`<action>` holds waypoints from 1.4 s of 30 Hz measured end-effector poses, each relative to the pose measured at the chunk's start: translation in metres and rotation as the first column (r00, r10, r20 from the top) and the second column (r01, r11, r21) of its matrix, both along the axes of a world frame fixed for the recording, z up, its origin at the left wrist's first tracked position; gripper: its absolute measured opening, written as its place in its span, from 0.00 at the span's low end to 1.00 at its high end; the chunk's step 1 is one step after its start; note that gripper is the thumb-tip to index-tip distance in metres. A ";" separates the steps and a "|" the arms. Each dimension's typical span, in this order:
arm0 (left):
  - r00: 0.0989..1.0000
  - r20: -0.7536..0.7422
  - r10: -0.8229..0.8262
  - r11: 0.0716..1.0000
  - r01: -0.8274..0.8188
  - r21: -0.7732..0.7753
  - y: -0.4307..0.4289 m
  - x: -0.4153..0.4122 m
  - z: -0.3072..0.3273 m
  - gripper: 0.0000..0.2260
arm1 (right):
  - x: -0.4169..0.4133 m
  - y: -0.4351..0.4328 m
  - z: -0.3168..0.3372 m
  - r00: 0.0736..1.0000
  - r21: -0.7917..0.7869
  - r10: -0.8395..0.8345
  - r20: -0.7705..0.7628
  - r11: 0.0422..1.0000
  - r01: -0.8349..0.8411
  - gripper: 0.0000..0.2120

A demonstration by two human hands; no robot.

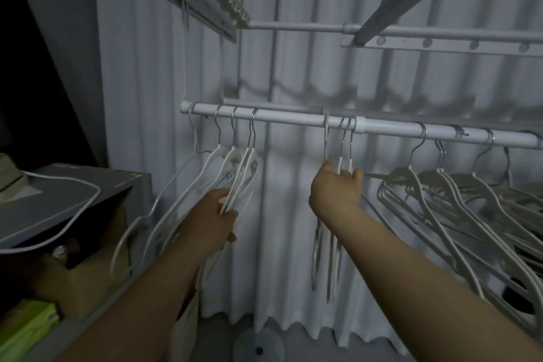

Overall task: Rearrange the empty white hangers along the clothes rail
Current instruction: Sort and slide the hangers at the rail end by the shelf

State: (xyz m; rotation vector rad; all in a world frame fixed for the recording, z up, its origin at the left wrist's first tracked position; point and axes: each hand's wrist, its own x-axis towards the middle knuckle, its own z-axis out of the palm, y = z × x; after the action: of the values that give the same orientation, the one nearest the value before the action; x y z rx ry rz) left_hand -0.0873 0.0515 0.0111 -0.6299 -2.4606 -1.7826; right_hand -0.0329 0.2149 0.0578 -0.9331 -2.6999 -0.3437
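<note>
Head view, dim room. We see a white pleated curtain [293,67] across the back, and a white metal clothes rail [293,120] running from 9 to 3 o'clock across the middle. A white overhead drying rack [440,35] sits at 12 to 2 o'clock. At 6 o'clock there is a round grey base [258,347] on the floor.

Empty white hangers hang on the rail in three lots: a left bunch [244,167] at 9 o'clock, a middle bunch of three [340,163] at centre, and a spread right group [458,194] at 3 to 4 o'clock.

The left hand [211,220] has its fingers curled round the lower arms of the left bunch. The right hand [335,191] has its fingers curled round the necks of the middle bunch, just under the hooks.

At 9 o'clock is a grey flat-topped box [67,182] with a white cable [98,192] looped over it. Below it, at 8 o'clock, is a brown cardboard box [88,279], and we cannot tell its dark contents. At 7 o'clock lies a yellow-green cloth [26,329].
</note>
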 end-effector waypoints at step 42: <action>0.697 -0.689 0.200 0.792 -0.529 -0.305 -0.003 0.022 -0.011 0.18 | 0.001 0.056 -0.014 0.944 0.081 0.317 0.091 0.942 -0.324 0.17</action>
State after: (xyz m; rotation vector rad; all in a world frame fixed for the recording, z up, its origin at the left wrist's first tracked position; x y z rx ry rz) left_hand -0.0650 0.0485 0.0002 -0.5494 -2.2861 -0.6255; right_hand -0.0315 0.2712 0.0437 -0.4487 -2.8138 -0.4413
